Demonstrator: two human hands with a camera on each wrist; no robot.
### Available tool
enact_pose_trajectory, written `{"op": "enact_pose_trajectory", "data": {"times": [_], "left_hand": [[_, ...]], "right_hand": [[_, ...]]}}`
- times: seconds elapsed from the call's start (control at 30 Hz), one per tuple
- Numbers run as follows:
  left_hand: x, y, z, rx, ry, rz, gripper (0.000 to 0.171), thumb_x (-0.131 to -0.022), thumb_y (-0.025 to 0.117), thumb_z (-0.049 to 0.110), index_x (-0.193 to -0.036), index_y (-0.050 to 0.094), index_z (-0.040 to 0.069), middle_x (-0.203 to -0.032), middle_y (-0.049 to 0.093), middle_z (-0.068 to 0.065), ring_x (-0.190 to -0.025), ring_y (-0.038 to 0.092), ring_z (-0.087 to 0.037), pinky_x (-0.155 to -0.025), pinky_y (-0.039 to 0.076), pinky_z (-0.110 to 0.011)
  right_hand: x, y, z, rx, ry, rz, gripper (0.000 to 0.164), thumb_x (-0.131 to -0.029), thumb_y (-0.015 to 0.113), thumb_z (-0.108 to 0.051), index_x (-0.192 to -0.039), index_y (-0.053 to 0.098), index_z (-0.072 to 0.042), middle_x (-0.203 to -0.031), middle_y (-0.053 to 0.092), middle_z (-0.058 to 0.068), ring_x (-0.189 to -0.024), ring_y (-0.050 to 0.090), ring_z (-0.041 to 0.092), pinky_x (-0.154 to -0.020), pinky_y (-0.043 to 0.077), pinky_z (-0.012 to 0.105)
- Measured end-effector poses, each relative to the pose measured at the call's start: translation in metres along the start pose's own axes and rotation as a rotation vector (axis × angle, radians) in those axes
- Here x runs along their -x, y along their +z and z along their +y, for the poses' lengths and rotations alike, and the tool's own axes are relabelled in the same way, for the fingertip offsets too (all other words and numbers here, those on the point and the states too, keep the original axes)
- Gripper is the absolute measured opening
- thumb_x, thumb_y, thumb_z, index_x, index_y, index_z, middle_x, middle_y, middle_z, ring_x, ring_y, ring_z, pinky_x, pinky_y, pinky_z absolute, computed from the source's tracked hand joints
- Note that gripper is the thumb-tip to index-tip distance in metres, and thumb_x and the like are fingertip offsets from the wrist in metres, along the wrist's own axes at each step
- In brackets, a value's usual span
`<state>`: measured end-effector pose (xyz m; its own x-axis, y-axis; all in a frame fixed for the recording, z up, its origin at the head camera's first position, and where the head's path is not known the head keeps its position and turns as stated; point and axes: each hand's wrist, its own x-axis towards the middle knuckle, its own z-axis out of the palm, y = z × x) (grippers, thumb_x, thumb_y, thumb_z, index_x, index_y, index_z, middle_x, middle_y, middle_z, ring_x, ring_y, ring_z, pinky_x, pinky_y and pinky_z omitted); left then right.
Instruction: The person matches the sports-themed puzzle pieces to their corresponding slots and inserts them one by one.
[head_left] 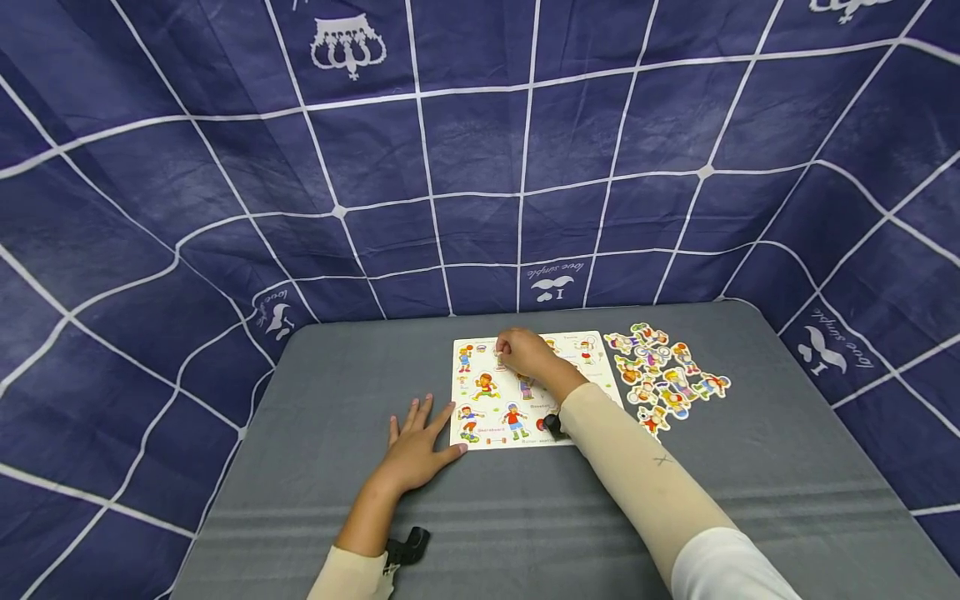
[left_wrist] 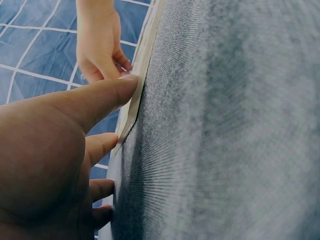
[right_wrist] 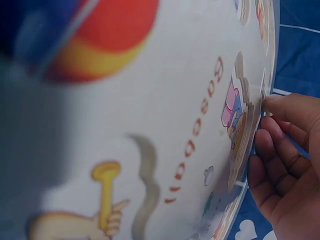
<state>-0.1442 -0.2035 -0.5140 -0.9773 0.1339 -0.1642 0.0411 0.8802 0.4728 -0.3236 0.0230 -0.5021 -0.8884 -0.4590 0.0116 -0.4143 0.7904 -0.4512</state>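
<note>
Grip, left to right: we see the left hand (head_left: 415, 457) with its fingers spread, back upward, and the right hand (head_left: 527, 354) with thumb and forefinger drawn together in a pinch.

At the far left we note a navy-blue cloth backdrop (head_left: 150, 275) with white grid lines; it also rises behind and to the right of the dark grey cloth-covered table (head_left: 330, 467). The left hand rests on the grey cloth, thumb and forefinger at the near left corner and left edge of the board. Below it a small black wrist mount (head_left: 408, 546) sits at the end of a beige sleeve (head_left: 348, 575).

Next comes the white rectangular puzzle board (head_left: 468, 421), flat on the table, printed with brightly coloured children at sport and with captions; in the right wrist view we read "Baseball" in red letters.

Over the board's far side, left of its middle, the right hand seems to pinch a small pale-edged cut-out piece (head_left: 499, 361); fingers cover most of it, so we record this with caution. Its forearm, in a second beige sleeve (head_left: 637, 462), crosses the board's near right part.

Rightmost, just beside the board, we log a loose cluster of white-bordered cut-out child figures (head_left: 675, 383), several overlapping.
</note>
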Motion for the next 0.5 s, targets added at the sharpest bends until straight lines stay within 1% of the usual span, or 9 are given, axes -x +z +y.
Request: {"op": "enact_pose_trajectory", "data": {"times": [0.1,0.2,0.33,0.5], "left_hand": [[0.000,0.000,0.000,-0.004,0.000,0.001,0.078,-0.091,0.065,0.061,-0.157,0.039,0.029,-0.169,0.018,-0.017,-0.158,0.007,-0.041,-0.119,0.000,-0.073],[0.000,0.001,0.000,-0.005,0.002,0.001,0.078,-0.091,0.065,0.061,-0.157,0.039,0.029,-0.169,0.018,-0.016,-0.158,0.007,-0.041,-0.119,0.000,-0.073],[0.000,0.001,0.000,-0.012,0.001,0.005,0.078,-0.091,0.065,0.061,-0.157,0.039,0.029,-0.169,0.018,-0.016,-0.158,0.008,-0.042,-0.119,0.000,-0.073],[0.001,0.001,-0.001,-0.021,-0.002,0.010,0.078,-0.091,0.065,0.061,-0.157,0.039,0.029,-0.169,0.018,-0.016,-0.158,0.008,-0.041,-0.119,0.000,-0.073]], "right_hand": [[0.001,-0.001,0.000,-0.020,0.005,0.001,0.005,-0.091,0.068,-0.013,-0.097,0.068,-0.013,-0.086,0.058,0.000,-0.078,0.054,0.014,-0.072,0.042,0.028],[0.005,-0.003,0.001,-0.066,0.017,-0.002,0.008,-0.093,0.066,-0.013,-0.101,0.068,-0.011,-0.085,0.057,0.000,-0.078,0.053,0.014,-0.074,0.042,0.028],[0.010,-0.007,0.005,-0.167,0.046,0.005,0.010,-0.095,0.064,-0.014,-0.104,0.067,-0.010,-0.087,0.057,0.000,-0.079,0.053,0.015,-0.074,0.042,0.029],[0.014,-0.009,0.009,-0.249,0.076,0.037,0.012,-0.096,0.063,-0.017,-0.105,0.068,-0.012,-0.093,0.062,0.001,-0.084,0.057,0.015,-0.078,0.046,0.029]]}}
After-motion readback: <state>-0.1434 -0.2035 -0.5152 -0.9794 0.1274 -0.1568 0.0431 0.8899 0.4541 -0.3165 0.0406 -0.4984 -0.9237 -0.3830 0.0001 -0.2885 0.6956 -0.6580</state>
